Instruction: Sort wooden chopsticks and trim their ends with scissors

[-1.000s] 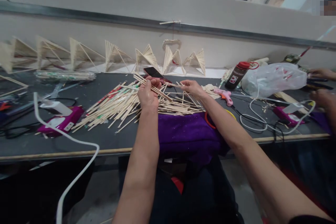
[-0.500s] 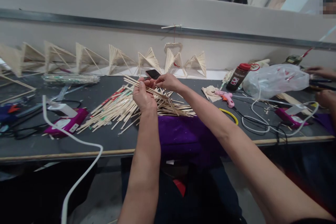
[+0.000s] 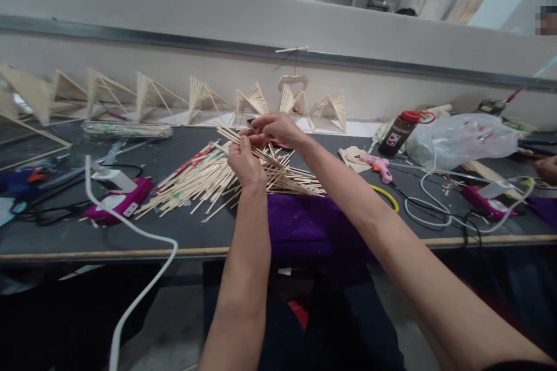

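A few thin wooden sticks [image 3: 228,134] are gripped in my left hand [image 3: 246,161], raised over the pile. Just beyond it my right hand [image 3: 278,129] has its fingers bent close to the left fingertips; whether a stick is between them is hidden. Under both hands lies a loose pile of wooden sticks [image 3: 191,185], spread across the dark table. The pile's right end rests by a purple cloth [image 3: 304,217] that hangs over the table's front edge. A dark phone-like object behind my right hand is mostly covered.
Twisted stick models [image 3: 252,101] line the wall. At right are a pink glue gun [image 3: 378,166], a dark bottle [image 3: 398,132] with a red lid, a plastic bag [image 3: 463,140] and another person's hand [image 3: 547,169]. Purple power strips [image 3: 119,203] with cables lie at both sides.
The view has shifted slightly, so the table's things sit further right. My right hand has moved a little left relative to them, over the dark phone-like object. My left hand keeps its sticks.
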A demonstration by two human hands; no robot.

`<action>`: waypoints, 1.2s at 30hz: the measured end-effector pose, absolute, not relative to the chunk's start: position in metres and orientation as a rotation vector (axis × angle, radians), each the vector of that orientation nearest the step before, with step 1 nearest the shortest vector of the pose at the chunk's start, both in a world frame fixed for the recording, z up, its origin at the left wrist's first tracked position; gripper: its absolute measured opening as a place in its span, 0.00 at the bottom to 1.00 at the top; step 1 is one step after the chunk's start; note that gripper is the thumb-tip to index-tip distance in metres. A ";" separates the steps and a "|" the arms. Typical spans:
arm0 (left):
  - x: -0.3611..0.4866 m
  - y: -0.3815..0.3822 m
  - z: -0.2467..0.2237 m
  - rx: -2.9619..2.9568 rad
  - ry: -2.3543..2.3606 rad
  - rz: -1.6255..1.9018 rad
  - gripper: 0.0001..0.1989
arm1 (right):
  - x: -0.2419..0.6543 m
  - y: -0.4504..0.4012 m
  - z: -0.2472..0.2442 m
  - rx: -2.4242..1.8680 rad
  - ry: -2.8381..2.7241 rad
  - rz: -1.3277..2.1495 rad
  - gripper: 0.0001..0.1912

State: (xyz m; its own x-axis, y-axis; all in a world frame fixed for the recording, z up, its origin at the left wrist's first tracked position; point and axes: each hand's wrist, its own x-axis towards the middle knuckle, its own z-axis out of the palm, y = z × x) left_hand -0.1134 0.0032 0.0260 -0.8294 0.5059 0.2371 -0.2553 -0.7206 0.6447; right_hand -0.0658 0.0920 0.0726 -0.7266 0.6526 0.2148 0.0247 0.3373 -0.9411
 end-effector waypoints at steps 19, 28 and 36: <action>-0.082 0.007 0.022 0.977 0.963 2.137 0.12 | 0.034 0.072 0.082 -0.465 -1.827 1.175 0.14; -0.095 0.007 0.025 0.889 1.057 2.361 0.12 | 0.055 0.085 0.056 -0.530 -1.983 0.782 0.13; -0.111 0.004 0.030 0.687 1.123 2.607 0.08 | 0.027 0.066 0.032 -0.504 -2.353 0.655 0.19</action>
